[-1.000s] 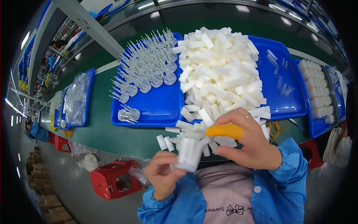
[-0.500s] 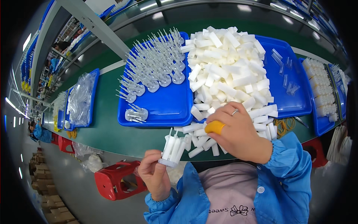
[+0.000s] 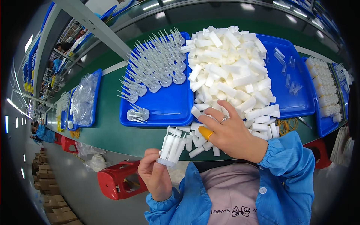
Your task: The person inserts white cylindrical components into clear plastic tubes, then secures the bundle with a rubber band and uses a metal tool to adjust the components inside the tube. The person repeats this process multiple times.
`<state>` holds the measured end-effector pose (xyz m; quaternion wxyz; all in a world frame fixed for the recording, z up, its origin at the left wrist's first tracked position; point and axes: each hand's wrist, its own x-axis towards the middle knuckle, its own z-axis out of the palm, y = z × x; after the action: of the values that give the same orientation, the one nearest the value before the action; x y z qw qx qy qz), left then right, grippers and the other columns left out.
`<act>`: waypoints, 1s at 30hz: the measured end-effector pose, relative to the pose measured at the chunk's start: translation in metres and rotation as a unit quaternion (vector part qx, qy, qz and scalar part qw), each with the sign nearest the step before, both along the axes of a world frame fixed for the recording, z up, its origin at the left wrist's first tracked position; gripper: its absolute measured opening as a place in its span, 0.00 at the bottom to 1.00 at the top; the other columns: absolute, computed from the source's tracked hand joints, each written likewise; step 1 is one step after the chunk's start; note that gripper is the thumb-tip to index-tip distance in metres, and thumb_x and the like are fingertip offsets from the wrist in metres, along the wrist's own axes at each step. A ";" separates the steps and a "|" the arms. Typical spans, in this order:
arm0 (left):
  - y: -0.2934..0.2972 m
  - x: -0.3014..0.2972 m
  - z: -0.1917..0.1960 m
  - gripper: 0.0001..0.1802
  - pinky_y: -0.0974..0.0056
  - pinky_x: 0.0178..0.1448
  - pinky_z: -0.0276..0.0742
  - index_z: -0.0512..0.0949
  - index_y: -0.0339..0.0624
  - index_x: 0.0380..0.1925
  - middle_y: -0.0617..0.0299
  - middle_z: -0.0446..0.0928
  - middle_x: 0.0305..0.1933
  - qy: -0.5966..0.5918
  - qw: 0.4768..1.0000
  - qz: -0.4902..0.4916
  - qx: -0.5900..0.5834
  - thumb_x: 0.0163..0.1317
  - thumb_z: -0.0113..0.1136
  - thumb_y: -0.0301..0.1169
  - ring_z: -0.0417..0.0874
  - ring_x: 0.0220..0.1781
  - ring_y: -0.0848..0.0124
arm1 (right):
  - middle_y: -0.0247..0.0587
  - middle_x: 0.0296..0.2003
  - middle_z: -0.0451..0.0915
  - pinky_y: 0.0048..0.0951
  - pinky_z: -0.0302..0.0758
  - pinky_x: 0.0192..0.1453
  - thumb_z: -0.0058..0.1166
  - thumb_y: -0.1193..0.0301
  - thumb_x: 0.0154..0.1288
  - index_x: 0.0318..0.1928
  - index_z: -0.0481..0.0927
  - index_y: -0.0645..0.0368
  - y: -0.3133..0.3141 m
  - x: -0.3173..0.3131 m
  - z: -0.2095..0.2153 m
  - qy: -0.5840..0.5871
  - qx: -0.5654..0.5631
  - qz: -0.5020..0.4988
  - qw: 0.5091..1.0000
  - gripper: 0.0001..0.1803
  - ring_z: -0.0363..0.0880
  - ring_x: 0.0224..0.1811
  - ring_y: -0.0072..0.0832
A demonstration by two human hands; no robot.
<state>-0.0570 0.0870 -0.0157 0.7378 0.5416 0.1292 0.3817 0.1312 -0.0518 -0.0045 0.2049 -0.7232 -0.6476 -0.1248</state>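
My left hand [image 3: 155, 174] pinches the grey base of a plastic rod holder [image 3: 167, 162] between thumb and fingers, off the table's near edge. White foam pieces [image 3: 173, 149] sit upright on its rods, with thin rod tips showing above some of them. At the front of a big heap of white foam pieces [image 3: 228, 71], my right hand [image 3: 236, 137] reaches in, fingers apart, touching the pieces. A yellow finger cot [image 3: 206, 132] covers its thumb. Whether a piece lies under its fingers is hidden.
A blue tray [image 3: 168, 112] left of the heap carries several bare rod holders [image 3: 150, 67]. Clear tubes [image 3: 287, 75] lie in the blue tray [image 3: 277, 41] to the right, near yellow rubber bands [image 3: 287, 126]. A red stool [image 3: 112, 183] stands below the table's edge.
My right hand has shifted slightly left along the front of the heap, and its fingers have spread. The left hand with the rod holder has moved slightly left.
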 end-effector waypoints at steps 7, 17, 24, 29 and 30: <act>0.004 -0.001 -0.004 0.13 0.62 0.55 0.69 0.73 0.35 0.45 0.59 0.71 0.47 0.015 0.999 0.010 0.031 0.61 0.57 0.27 0.73 0.49 0.70 | 0.36 0.41 0.74 0.53 0.52 0.67 0.55 0.72 0.41 0.28 0.81 0.56 -0.011 0.003 0.009 0.037 0.026 0.005 0.999 0.09 0.72 0.50 0.32; 0.001 0.004 -0.002 0.12 0.64 0.54 0.70 0.74 0.35 0.43 0.60 0.71 0.44 0.014 0.999 0.008 0.029 0.61 0.59 0.28 0.73 0.46 0.72 | 0.45 0.51 0.70 0.55 0.52 0.67 0.55 0.73 0.42 0.29 0.81 0.59 -0.001 0.005 0.010 0.000 -0.045 0.017 0.999 0.10 0.67 0.59 0.39; -0.001 0.005 0.001 0.10 0.66 0.52 0.69 0.75 0.35 0.40 0.60 0.70 0.43 0.027 0.999 0.026 0.021 0.58 0.60 0.25 0.72 0.44 0.72 | 0.44 0.47 0.74 0.56 0.52 0.67 0.54 0.73 0.43 0.30 0.80 0.59 0.005 0.002 0.008 -0.004 0.002 0.021 1.000 0.10 0.69 0.58 0.39; -0.001 0.008 0.006 0.10 0.67 0.52 0.67 0.77 0.32 0.39 0.55 0.72 0.43 0.013 1.000 0.005 -0.002 0.55 0.60 0.20 0.73 0.46 0.69 | 0.33 0.36 0.76 0.54 0.54 0.67 0.51 0.73 0.45 0.34 0.80 0.55 -0.008 -0.004 0.032 -0.011 0.031 -0.012 0.999 0.12 0.74 0.45 0.31; -0.002 0.009 0.007 0.10 0.67 0.52 0.68 0.78 0.31 0.38 0.55 0.73 0.43 0.011 1.000 0.006 -0.014 0.54 0.60 0.19 0.74 0.45 0.69 | 0.33 0.34 0.75 0.53 0.57 0.65 0.54 0.72 0.45 0.35 0.80 0.55 -0.013 -0.005 0.039 -0.007 0.047 -0.021 0.999 0.12 0.75 0.40 0.29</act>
<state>-0.0482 0.0851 -0.0089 0.7416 0.5346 0.1458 0.3781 0.1267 -0.0644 0.0346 0.2316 -0.7250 -0.6273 -0.1650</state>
